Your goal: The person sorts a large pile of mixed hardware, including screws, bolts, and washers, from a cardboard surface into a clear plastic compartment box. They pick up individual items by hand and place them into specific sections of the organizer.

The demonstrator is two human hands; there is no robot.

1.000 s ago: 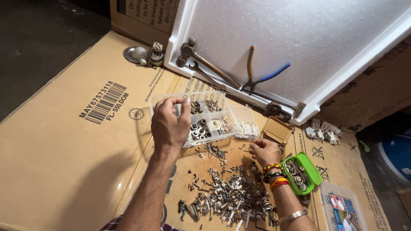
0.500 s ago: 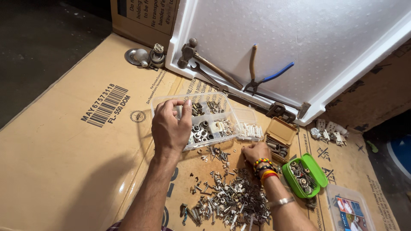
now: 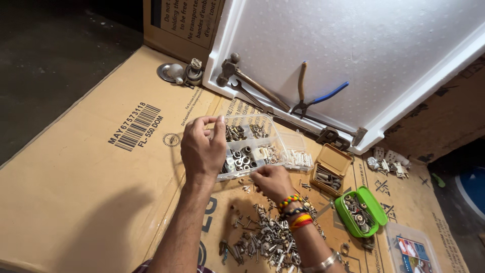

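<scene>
Where flattened brown cardboard (image 3: pixel 86 192) covers the floor, a white foam panel (image 3: pixel 353 55) lies at the far edge, carrying a hammer (image 3: pixel 250 81) and blue-handled pliers (image 3: pixel 316 98). Near the middle sits the clear compartmented organiser box (image 3: pixel 252 146), its long axis running from lower left to upper right, the far end pointing toward the panel; its cells hold small metal nuts and sleeves. A heap of loose screws and metal fittings (image 3: pixel 265 240) lies on the cardboard just below the box. To the right stand a small brown case (image 3: pixel 331 169), open, and a green hinged case (image 3: pixel 361 212), also open (both contain metal parts). The left hand (image 3: pixel 202 149) reaches over the near-left corner of the box, thumb and forefinger pinched together at the box's far-left rim; what they pinch is too small to tell. The right hand (image 3: pixel 273 182), wrist banded with coloured bracelets, rests fingers-down at the box's near edge, loosely curled; whether it grips anything cannot be told.
</scene>
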